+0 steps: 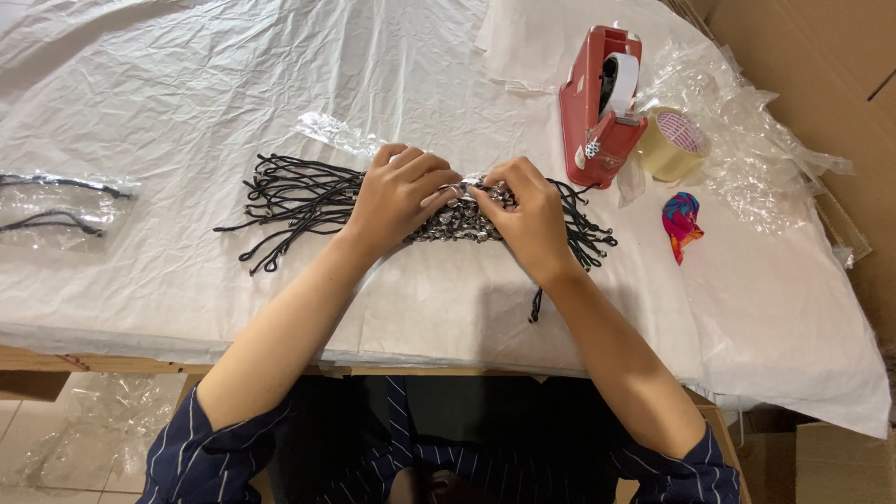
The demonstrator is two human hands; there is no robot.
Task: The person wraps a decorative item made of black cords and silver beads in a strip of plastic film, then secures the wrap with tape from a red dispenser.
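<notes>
Black cords lie in one bundle on the middle of the tabletop, its long axis running left to right, loose ends fanning out to the left and a shorter tuft sticking out on the right. Their silver metal beads bunch at the centre, right under both hands. The left hand and the right hand meet over that bunch, fingers curled narrow and pinching at beads between the fingertips; how many beads each holds cannot be told. The cords are too many and too tangled to count. Two more cords in a clear bag lie well apart at the left. One red tape dispenser, one tape roll and one colourful scrap sit to the right.
</notes>
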